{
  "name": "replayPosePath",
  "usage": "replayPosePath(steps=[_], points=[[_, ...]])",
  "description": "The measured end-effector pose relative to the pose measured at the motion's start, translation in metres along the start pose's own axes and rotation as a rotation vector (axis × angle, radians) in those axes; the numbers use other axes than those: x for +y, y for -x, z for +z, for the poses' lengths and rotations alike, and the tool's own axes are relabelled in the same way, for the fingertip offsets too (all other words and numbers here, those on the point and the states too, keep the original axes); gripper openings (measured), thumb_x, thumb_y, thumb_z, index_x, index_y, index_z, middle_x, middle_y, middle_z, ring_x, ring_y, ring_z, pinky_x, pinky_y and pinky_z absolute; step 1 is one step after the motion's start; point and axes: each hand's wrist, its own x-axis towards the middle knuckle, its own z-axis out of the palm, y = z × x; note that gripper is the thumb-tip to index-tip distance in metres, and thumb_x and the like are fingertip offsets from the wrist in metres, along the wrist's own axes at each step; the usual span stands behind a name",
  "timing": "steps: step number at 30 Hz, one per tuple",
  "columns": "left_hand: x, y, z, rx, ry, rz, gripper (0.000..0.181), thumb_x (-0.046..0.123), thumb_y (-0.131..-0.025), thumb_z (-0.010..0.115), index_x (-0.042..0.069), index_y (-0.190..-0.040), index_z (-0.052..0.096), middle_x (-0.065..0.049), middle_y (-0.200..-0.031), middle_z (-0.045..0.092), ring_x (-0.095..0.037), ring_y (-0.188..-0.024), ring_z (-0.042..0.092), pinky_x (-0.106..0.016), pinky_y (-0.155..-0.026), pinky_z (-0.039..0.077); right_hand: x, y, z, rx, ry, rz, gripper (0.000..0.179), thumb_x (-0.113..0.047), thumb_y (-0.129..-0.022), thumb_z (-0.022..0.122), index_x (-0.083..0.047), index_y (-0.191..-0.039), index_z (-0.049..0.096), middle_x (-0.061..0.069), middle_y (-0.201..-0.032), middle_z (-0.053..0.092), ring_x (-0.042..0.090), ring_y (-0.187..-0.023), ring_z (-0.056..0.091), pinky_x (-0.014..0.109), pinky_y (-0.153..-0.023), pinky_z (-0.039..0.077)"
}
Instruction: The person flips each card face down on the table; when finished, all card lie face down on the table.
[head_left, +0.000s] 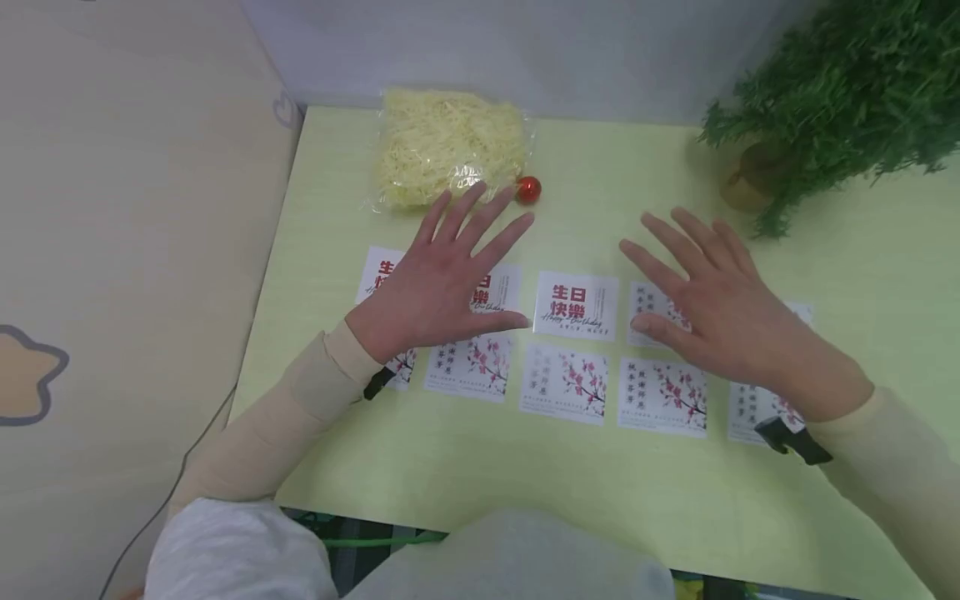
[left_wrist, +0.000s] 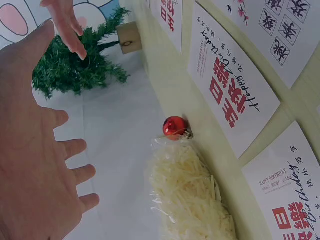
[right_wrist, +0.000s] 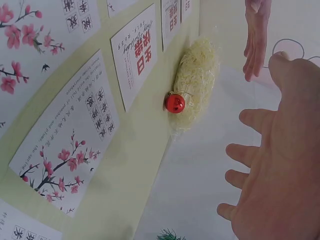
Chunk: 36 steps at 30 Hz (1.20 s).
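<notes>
In the head view my left hand is held above the cards with its fingers spread, and nothing is in it. My right hand hovers over the right-hand cards, fingers also spread and holding nothing. Below them lie two rows of square white cards. A birthday card with red characters shows between the hands. Nearer the front edge is a blossom card with pink flowers on a branch. Several cards are partly hidden by the hands and wrists. Both wrist views show the palms bare.
At the back of the pale green table lies a clear bag of pale yellow shreds. A shiny red ball ornament touches or nearly touches it. A small green artificial tree with a wooden base stands at the back right.
</notes>
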Motion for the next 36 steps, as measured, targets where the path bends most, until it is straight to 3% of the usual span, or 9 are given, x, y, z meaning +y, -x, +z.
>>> replayPosePath(steps=[11,21,27,32,36], points=[[0.000,0.007,-0.009,-0.018,-0.014,-0.019,0.112,0.087,-0.096,0.053,0.027,-0.179,0.008,-0.004,-0.187,0.006,-0.035,-0.173,0.001,-0.055,-0.138,-0.006,-0.003,0.002,0.000,0.031,-0.019,-0.016,0.082,-0.056,-0.110,0.059,-0.023,-0.177,0.026,0.012,-0.186,0.014,0.043,-0.171,0.006,0.066,-0.136,-0.002],[0.000,0.013,-0.006,-0.014,-0.005,-0.022,0.109,0.084,-0.098,0.055,0.026,-0.179,0.011,-0.007,-0.187,0.009,-0.036,-0.172,0.005,-0.054,-0.138,-0.005,-0.005,0.010,0.002,0.049,-0.038,0.000,0.080,-0.055,-0.111,0.058,-0.022,-0.177,0.027,0.014,-0.185,0.015,0.040,-0.172,0.003,0.064,-0.136,-0.002],[0.001,0.020,-0.007,0.019,-0.022,-0.070,0.106,0.080,-0.100,0.057,0.023,-0.179,0.016,-0.009,-0.186,0.012,-0.035,-0.172,0.007,-0.056,-0.138,-0.003,0.006,-0.003,0.004,0.026,-0.031,-0.048,0.084,-0.053,-0.108,0.064,-0.019,-0.176,0.029,0.015,-0.185,0.017,0.043,-0.171,0.007,0.064,-0.136,-0.002],[-0.002,0.008,-0.010,0.052,-0.018,-0.047,0.096,0.067,-0.105,0.062,0.019,-0.178,0.022,-0.011,-0.184,0.018,-0.034,-0.171,0.013,-0.055,-0.138,0.001,0.010,-0.012,0.002,0.042,-0.005,-0.078,0.096,-0.049,-0.100,0.076,-0.012,-0.175,0.029,0.018,-0.182,0.025,0.045,-0.168,0.017,0.062,-0.137,0.002],[-0.009,-0.004,-0.013,0.026,0.024,-0.036,0.087,0.054,-0.107,0.068,0.017,-0.175,0.029,-0.010,-0.178,0.035,-0.032,-0.166,0.028,-0.053,-0.138,0.009,0.007,-0.030,-0.004,0.080,-0.003,-0.126,0.098,-0.040,-0.093,0.084,-0.003,-0.171,0.037,0.025,-0.173,0.040,0.049,-0.161,0.032,0.063,-0.136,0.013]])
